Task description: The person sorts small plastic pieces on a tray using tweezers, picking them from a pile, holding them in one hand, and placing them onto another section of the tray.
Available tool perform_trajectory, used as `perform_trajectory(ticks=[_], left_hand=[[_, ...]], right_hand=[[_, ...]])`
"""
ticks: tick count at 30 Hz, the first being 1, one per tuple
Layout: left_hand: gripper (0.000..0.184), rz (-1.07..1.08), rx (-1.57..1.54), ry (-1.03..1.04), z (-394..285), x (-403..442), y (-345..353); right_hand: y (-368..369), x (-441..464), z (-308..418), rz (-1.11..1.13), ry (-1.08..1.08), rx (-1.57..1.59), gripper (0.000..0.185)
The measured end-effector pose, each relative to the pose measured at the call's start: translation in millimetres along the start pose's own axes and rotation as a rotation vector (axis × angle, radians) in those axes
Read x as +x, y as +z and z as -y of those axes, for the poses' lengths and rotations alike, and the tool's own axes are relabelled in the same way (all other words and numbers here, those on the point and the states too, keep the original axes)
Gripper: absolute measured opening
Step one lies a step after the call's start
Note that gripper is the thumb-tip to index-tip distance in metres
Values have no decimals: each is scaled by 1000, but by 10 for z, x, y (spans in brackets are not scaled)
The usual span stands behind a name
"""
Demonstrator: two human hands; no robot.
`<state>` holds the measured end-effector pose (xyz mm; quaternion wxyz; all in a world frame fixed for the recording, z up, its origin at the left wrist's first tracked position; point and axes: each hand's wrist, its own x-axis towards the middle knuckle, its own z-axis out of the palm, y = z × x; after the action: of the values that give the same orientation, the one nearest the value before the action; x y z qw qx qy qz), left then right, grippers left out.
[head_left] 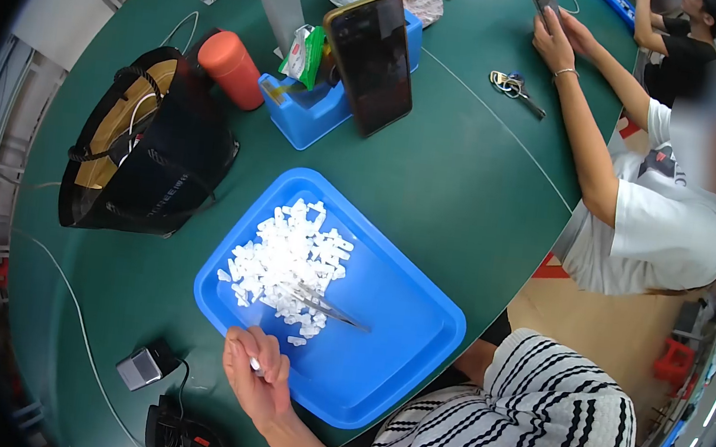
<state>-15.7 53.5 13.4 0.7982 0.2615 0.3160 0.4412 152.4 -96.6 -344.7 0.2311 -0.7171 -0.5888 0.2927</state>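
My left hand (259, 372) is closed, its fingers curled around a small white piece (256, 366), beside the near left edge of a blue tray (401, 350). Inside the tray lies a heap of small white pieces (290, 251), too bright in the middle to make out singly. Metal tweezers (333, 310) rest in the tray, their tips over the heap, with no hand on them. Part of my right forearm (474, 361) shows below the table edge; the right hand itself is hidden.
On the green table (456, 208) stand a black bag (180, 170), a red bottle (231, 69), and a phone (373, 64) propped on a blue tape dispenser (306, 122). A small grey box (144, 367) and keys (516, 90) lie about. At right, a person (665, 212) holds a phone.
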Motion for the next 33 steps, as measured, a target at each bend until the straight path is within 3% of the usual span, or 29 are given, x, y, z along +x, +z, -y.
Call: perform_trajectory(ticks=[9, 11, 14, 16, 17, 18, 20, 21, 23, 25, 26, 28, 30, 31, 33], left_hand=[[26, -12, 161, 65, 64, 13, 53], [25, 41, 196, 94, 66, 22, 43], [24, 88, 260, 126, 89, 20, 42], [23, 141, 238, 141, 83, 28, 1], [22, 153, 222, 149, 79, 33, -12], [23, 176, 218, 166, 77, 32, -23], [23, 178, 239, 189, 72, 28, -42], [22, 197, 226, 195, 75, 36, -61], [20, 187, 234, 201, 78, 26, -51], [20, 212, 247, 203, 90, 46, -88], [20, 229, 268, 209, 92, 60, -100], [20, 194, 278, 211, 108, 49, -78], [21, 175, 298, 210, 104, 31, -41], [21, 176, 308, 221, 115, 35, -49], [21, 161, 321, 241, 128, 23, -28]], right_hand=[[351, -383, -129, -208, -59, -61, 34], [341, -761, -280, -253, -82, -85, 34], [258, -635, -349, -309, -102, -107, 34], [139, -581, -352, 139, -60, -25, 35], [277, -521, -416, 174, -217, -137, 33], [-2, -526, -145, 357, -156, -199, 29], [-501, -757, 306, 438, -351, -153, 31], [-1489, -902, 1098, 851, -162, -176, 43], [-2045, -1152, 1427, 975, -435, 165, 49], [-2674, -1205, 1808, 1159, -563, 385, 43], [-2962, -1172, 1976, 1086, -595, 380, 38], [-3269, -1023, 2119, 632, -707, 434, 33], [-3283, -650, 2107, 76, -794, 40, 25], [-3283, -460, 2157, -48, -807, -137, 26], [-3141, -102, 2167, -92, -864, -276, 30]])
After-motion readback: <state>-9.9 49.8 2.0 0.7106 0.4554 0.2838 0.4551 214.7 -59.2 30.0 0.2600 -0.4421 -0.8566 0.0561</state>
